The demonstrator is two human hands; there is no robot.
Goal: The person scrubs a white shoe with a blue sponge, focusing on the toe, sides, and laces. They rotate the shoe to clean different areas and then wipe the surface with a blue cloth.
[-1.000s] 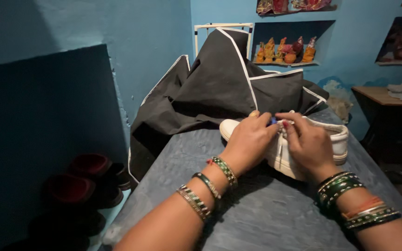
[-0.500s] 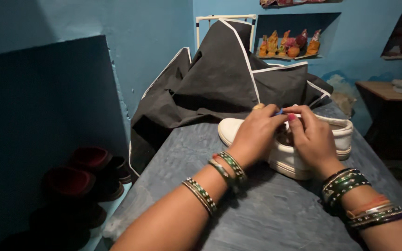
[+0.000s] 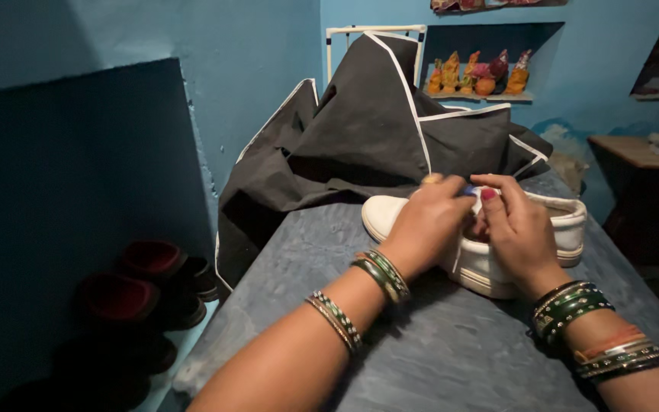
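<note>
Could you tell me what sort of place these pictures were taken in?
Probably a room in a home: blue painted walls, a wall niche holding small colourful figurines, dark shoes on the floor. Both hands, left hand and right hand, work on a white sneaker.

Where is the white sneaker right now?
In the head view, the white sneaker lies right of centre on the grey-blue table, under both hands, in front of the crumpled black cover.

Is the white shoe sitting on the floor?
No, the white shoe rests on the grey-blue table, with both hands on its laces.
</note>
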